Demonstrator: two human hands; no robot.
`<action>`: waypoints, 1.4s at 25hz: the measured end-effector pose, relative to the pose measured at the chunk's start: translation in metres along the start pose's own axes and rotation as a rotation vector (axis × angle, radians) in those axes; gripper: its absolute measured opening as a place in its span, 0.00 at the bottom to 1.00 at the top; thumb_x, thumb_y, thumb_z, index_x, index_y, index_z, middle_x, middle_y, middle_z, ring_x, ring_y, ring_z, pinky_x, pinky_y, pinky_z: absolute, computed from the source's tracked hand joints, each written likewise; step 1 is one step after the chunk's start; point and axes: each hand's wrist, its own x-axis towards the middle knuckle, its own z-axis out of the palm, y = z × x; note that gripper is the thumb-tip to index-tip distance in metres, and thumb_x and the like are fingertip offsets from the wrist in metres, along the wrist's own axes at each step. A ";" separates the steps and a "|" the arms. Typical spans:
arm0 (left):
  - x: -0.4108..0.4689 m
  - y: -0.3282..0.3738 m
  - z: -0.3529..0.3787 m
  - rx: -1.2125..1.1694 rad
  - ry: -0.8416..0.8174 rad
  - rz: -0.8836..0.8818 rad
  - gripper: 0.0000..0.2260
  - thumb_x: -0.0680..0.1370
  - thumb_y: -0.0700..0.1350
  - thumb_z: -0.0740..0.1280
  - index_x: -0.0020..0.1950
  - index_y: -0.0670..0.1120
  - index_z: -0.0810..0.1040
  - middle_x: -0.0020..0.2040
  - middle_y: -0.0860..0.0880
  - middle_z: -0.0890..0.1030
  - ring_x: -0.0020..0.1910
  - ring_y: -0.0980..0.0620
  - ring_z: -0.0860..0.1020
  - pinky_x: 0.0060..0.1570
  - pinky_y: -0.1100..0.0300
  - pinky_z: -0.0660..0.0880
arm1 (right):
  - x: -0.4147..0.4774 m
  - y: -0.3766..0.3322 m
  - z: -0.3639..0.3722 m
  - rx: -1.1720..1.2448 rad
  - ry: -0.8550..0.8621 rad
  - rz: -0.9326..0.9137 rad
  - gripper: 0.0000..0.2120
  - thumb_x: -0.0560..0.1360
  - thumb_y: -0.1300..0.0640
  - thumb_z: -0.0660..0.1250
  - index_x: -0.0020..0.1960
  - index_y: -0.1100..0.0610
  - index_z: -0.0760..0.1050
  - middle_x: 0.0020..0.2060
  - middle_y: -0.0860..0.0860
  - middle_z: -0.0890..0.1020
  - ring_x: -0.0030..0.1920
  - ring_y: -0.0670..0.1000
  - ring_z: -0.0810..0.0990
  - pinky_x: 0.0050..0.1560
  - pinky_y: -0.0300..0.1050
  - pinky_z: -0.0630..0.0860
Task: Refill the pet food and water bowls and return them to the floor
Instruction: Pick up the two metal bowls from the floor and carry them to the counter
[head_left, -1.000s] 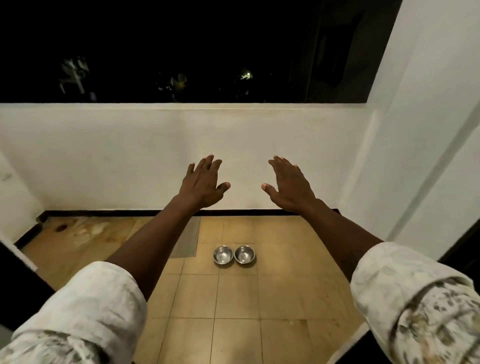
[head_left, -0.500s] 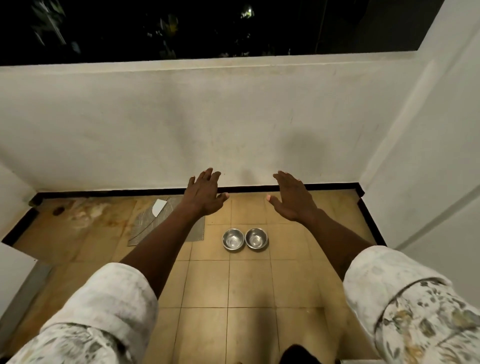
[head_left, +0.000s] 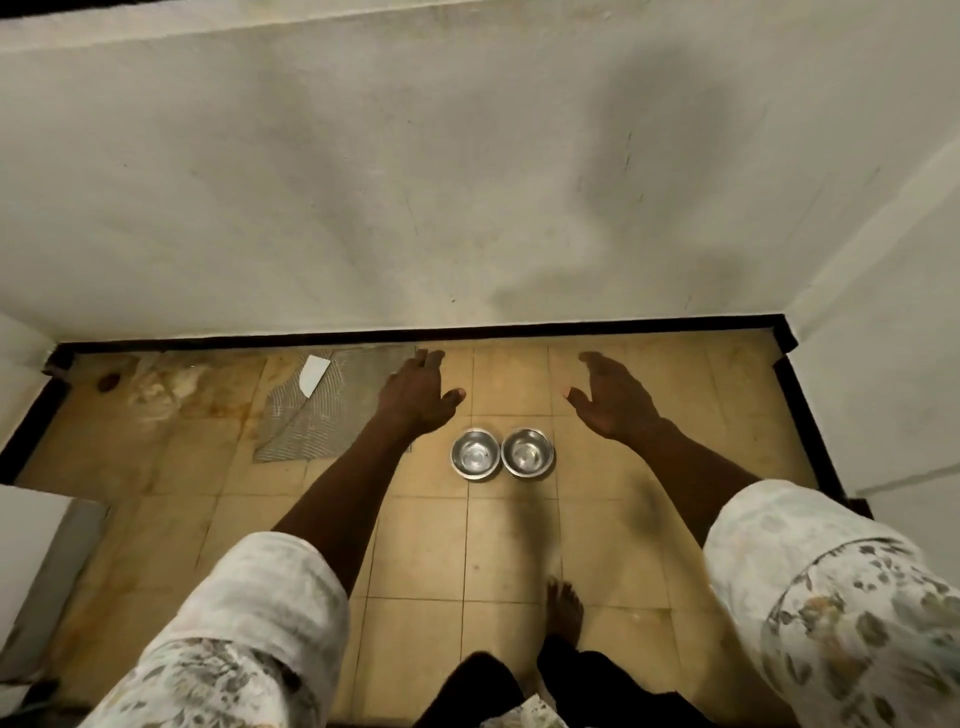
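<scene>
Both arms stretched fwd & down. Left hand (head_left: 418, 397) and right hand (head_left: 615, 397) palms down, fingers spread, holding nothing, above the tiled floor (head_left: 415, 545). Two steel bowls (head_left: 501, 453) sit touching side by side on floor btwn the hands, nearer the body. Grey mat (head_left: 317, 410) left, partly under left forearm. Bare foot (head_left: 563, 613) below bowls.
</scene>
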 end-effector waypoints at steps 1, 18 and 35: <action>0.017 -0.004 0.015 -0.028 -0.018 -0.023 0.35 0.80 0.57 0.69 0.81 0.44 0.62 0.80 0.41 0.66 0.77 0.39 0.68 0.71 0.41 0.70 | 0.017 0.011 0.010 0.021 -0.018 0.039 0.32 0.82 0.43 0.64 0.80 0.59 0.61 0.77 0.58 0.68 0.77 0.60 0.66 0.75 0.56 0.67; 0.290 -0.234 0.586 -0.504 -0.145 -0.782 0.31 0.77 0.52 0.73 0.71 0.35 0.68 0.66 0.35 0.77 0.66 0.34 0.77 0.61 0.44 0.80 | 0.267 0.280 0.544 0.220 -0.107 0.525 0.24 0.82 0.53 0.65 0.73 0.62 0.67 0.67 0.60 0.75 0.66 0.61 0.75 0.60 0.51 0.73; 0.242 -0.193 0.476 -1.138 -0.069 -0.936 0.18 0.70 0.31 0.73 0.58 0.41 0.75 0.56 0.34 0.82 0.38 0.33 0.87 0.40 0.40 0.86 | 0.203 0.221 0.435 0.682 0.043 0.805 0.13 0.77 0.63 0.64 0.61 0.62 0.71 0.43 0.55 0.78 0.35 0.59 0.83 0.38 0.62 0.85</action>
